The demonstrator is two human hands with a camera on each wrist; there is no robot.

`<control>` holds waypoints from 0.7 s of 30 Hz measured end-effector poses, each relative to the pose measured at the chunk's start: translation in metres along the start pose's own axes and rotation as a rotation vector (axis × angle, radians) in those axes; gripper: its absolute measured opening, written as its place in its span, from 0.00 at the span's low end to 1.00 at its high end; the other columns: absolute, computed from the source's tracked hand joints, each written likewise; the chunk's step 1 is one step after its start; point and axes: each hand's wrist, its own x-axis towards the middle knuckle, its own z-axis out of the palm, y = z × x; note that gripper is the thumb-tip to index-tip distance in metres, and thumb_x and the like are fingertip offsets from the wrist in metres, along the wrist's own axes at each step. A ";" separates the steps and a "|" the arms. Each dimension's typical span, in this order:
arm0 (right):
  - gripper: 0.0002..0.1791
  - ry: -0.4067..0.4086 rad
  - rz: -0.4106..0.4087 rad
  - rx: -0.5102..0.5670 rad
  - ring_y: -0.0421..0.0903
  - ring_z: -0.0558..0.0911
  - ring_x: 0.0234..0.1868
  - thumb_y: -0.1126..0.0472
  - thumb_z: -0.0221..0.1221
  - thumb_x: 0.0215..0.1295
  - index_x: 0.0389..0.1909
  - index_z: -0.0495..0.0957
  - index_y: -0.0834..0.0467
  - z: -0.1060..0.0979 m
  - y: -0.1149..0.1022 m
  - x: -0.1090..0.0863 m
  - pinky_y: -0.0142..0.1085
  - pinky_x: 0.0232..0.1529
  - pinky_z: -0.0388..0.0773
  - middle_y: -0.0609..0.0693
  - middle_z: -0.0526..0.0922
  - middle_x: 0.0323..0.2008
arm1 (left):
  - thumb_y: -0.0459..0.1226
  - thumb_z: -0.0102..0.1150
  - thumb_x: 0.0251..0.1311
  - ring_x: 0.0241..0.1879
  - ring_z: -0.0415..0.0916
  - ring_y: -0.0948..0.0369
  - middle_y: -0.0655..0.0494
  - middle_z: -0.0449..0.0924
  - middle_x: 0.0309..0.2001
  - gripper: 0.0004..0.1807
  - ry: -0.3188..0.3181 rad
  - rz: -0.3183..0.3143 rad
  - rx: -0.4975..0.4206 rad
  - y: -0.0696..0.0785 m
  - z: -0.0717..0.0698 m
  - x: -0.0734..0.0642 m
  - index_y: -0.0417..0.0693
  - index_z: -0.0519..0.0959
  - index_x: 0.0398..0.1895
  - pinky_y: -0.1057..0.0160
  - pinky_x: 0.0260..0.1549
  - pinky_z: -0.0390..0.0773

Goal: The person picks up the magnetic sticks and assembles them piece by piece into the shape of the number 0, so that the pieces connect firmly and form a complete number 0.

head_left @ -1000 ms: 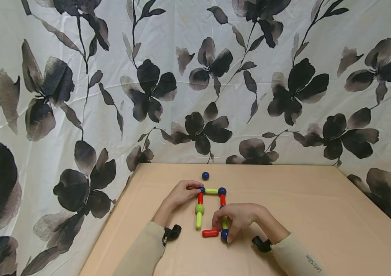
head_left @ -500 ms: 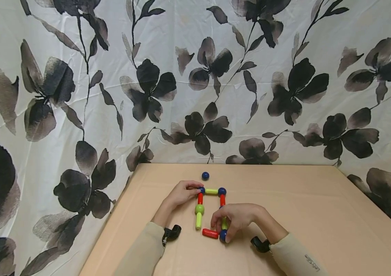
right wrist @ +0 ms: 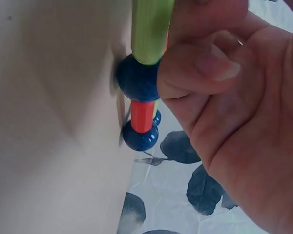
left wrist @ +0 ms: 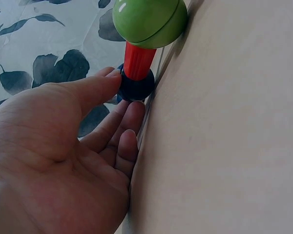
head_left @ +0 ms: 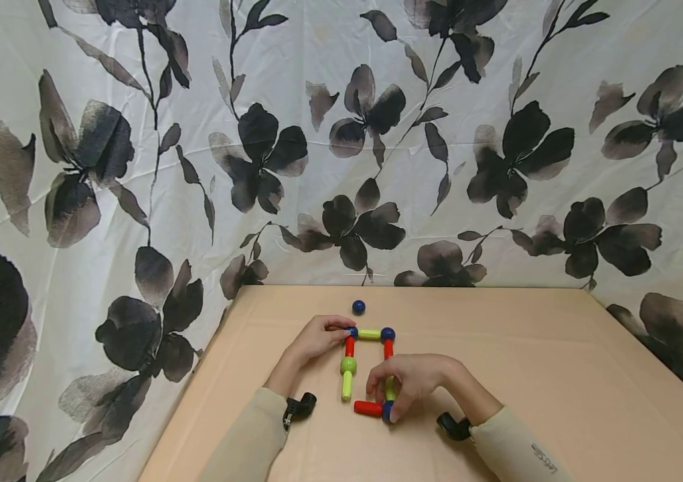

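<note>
My left hand [head_left: 314, 341] pinches the blue ball [head_left: 352, 332] at the far left corner of a rod-and-ball frame. From that ball a red rod [left wrist: 139, 61] leads to a green ball [head_left: 349, 365], then a yellow-green rod [head_left: 347, 386] with a bare near end. My right hand [head_left: 416, 378] grips the near right blue ball [head_left: 386, 411], thumb on its side, fingers over the yellow-green rod [head_left: 390, 388] behind it. A red rod [head_left: 368, 408] points left from this ball, touching it. Another blue ball [right wrist: 136, 78] is partly hidden by that hand in the right wrist view.
The frame's far side is a yellow-green rod [head_left: 369, 334] ending in a blue ball [head_left: 388, 335]. Beyond it lies a loose blue ball [head_left: 359, 307]. Behind the tan table [head_left: 498, 335] hangs a floral cloth [head_left: 426, 167].
My right hand has shifted slightly left with the near right blue ball. The red rod beside it tilted, then straightened against the ball. My left hand has stayed put.
</note>
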 end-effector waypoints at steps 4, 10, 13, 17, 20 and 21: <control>0.21 0.140 -0.050 -0.033 0.49 0.81 0.40 0.59 0.72 0.64 0.56 0.81 0.54 -0.008 0.000 -0.001 0.32 0.40 0.76 0.50 0.88 0.44 | 0.34 0.63 0.71 0.46 0.83 0.63 0.52 0.89 0.51 0.14 0.000 -0.002 0.006 -0.001 0.000 0.000 0.45 0.86 0.57 0.66 0.50 0.83; 0.15 0.411 -0.123 0.002 0.49 0.80 0.35 0.55 0.66 0.72 0.56 0.82 0.53 -0.032 0.000 0.001 0.36 0.36 0.81 0.50 0.86 0.44 | 0.32 0.63 0.71 0.48 0.84 0.62 0.50 0.89 0.52 0.14 -0.010 0.022 0.008 -0.002 -0.001 0.001 0.43 0.85 0.57 0.66 0.49 0.84; 0.15 0.493 -0.135 -0.002 0.49 0.80 0.35 0.55 0.65 0.73 0.56 0.82 0.53 -0.044 0.003 0.006 0.40 0.37 0.84 0.50 0.86 0.45 | 0.32 0.63 0.71 0.49 0.84 0.61 0.50 0.88 0.53 0.15 -0.014 0.027 0.010 -0.003 -0.001 0.002 0.42 0.85 0.58 0.66 0.50 0.83; 0.15 0.578 -0.108 -0.023 0.48 0.80 0.34 0.55 0.64 0.73 0.56 0.82 0.55 -0.059 0.013 0.020 0.40 0.37 0.84 0.50 0.86 0.46 | 0.32 0.63 0.71 0.49 0.84 0.60 0.51 0.88 0.52 0.15 -0.013 0.025 0.005 -0.003 -0.002 0.002 0.42 0.85 0.58 0.65 0.50 0.83; 0.14 0.634 -0.066 -0.045 0.48 0.80 0.37 0.56 0.65 0.72 0.55 0.82 0.56 -0.067 0.024 0.033 0.37 0.39 0.82 0.51 0.85 0.46 | 0.31 0.62 0.71 0.49 0.84 0.60 0.50 0.88 0.52 0.15 -0.019 0.027 -0.003 -0.003 -0.002 0.001 0.41 0.85 0.58 0.65 0.51 0.83; 0.14 0.650 -0.047 -0.058 0.48 0.80 0.38 0.56 0.65 0.72 0.55 0.82 0.56 -0.069 0.027 0.037 0.36 0.41 0.81 0.51 0.85 0.46 | 0.31 0.62 0.71 0.49 0.84 0.60 0.49 0.88 0.52 0.15 -0.021 0.027 -0.006 -0.003 -0.002 0.001 0.41 0.85 0.58 0.65 0.51 0.84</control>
